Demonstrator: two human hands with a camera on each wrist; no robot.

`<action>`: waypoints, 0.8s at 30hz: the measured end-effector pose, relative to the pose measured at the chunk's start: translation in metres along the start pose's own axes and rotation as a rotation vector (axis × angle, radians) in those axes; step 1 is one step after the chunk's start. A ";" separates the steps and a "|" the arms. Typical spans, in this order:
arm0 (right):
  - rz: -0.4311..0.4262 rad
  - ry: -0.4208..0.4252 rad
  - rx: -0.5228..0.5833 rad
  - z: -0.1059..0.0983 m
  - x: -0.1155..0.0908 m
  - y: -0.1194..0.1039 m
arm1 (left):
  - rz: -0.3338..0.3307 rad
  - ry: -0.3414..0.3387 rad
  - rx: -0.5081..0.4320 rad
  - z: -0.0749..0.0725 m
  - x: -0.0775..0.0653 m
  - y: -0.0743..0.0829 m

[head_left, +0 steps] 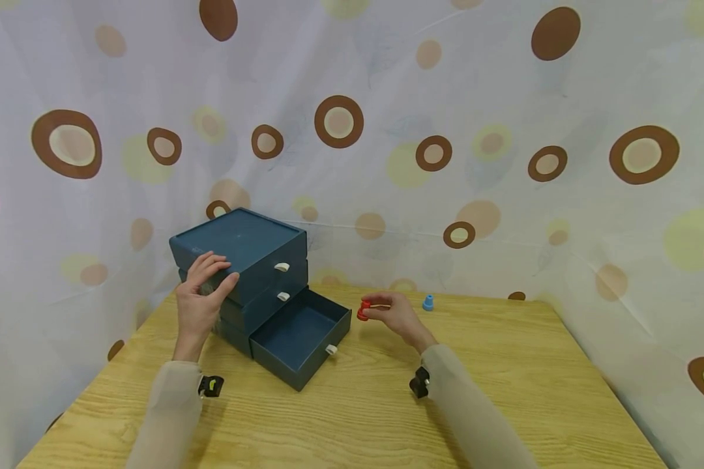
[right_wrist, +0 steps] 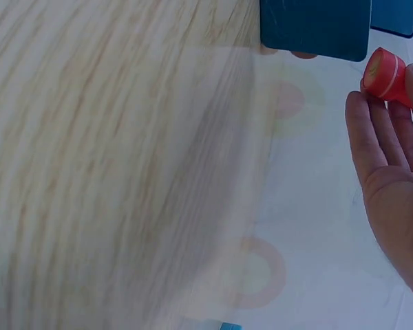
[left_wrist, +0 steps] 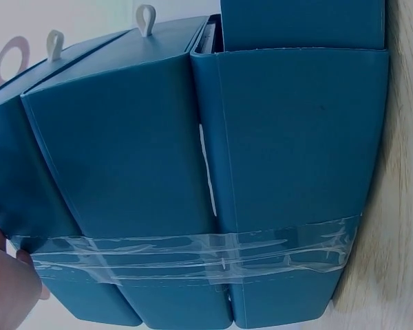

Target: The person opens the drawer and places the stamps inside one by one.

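A blue drawer box (head_left: 240, 234) with three stacked drawers stands at the left of the table. My left hand (head_left: 198, 303) rests on its upper left side, fingers spread over the top edge; in the left wrist view only part of that hand (left_wrist: 10, 285) shows. The bottom drawer (head_left: 302, 332) is pulled out, and I see nothing inside it. To the right of this drawer, my right hand (head_left: 396, 316) pinches a small red stepped peg (head_left: 363, 310) between thumb and fingers, above the table. The peg's round end (right_wrist: 382, 72) shows in the right wrist view.
A small blue stepped peg (head_left: 427, 303) stands near the back of the wooden table (head_left: 446, 417), right of my right hand. White loop pulls (head_left: 281, 267) stick out from the drawer fronts. Clear tape (left_wrist: 193, 258) runs across the box's side. A patterned curtain (head_left: 375, 182) hangs behind.
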State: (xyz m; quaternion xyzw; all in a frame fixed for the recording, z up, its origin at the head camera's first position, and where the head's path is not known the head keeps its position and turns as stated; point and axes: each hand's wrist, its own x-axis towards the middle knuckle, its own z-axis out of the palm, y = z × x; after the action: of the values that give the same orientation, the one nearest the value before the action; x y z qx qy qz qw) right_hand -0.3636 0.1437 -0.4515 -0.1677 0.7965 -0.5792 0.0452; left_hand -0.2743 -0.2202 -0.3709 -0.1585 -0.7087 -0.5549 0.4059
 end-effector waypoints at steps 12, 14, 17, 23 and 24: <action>-0.055 -0.008 0.028 0.018 0.004 -0.013 | -0.016 0.005 -0.012 0.000 -0.001 0.001; -0.062 -0.014 0.040 0.022 0.005 -0.015 | -0.026 0.005 -0.009 -0.001 -0.001 0.001; -0.063 -0.023 0.058 0.027 0.007 -0.019 | -0.032 0.003 0.002 -0.001 -0.001 0.001; -0.078 -0.049 0.029 0.037 0.011 -0.025 | -0.029 -0.005 -0.002 -0.001 0.001 0.000; -0.080 -0.055 0.024 0.039 0.012 -0.025 | -0.031 -0.006 -0.007 -0.001 0.001 0.000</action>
State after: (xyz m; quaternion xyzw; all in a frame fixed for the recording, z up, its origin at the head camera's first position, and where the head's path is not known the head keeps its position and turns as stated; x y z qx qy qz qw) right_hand -0.3585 0.0976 -0.4389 -0.2147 0.7807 -0.5851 0.0456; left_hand -0.2747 -0.2209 -0.3707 -0.1504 -0.7103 -0.5629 0.3948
